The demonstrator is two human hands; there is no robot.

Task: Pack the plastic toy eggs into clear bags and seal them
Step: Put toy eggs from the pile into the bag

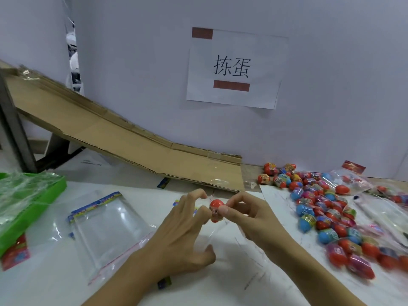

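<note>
Both hands, left [183, 230] and right [249, 215], pinch orange egg [216, 209]; clear bag [217, 233] around it barely visible, perhaps.

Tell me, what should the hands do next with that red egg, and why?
Probably push the red egg deeper into the clear bag. Both the left hand and the right hand pinch it at the bag's top, so it seems only partly in, and sealing comes later.

We hold both forearms out over the table, hands meeting near its middle. Our left hand [183, 226] curls its thumb and fingers in a pinch, and our right hand [249, 215] pinches likewise, thumb forward, knuckles raised.
</note>
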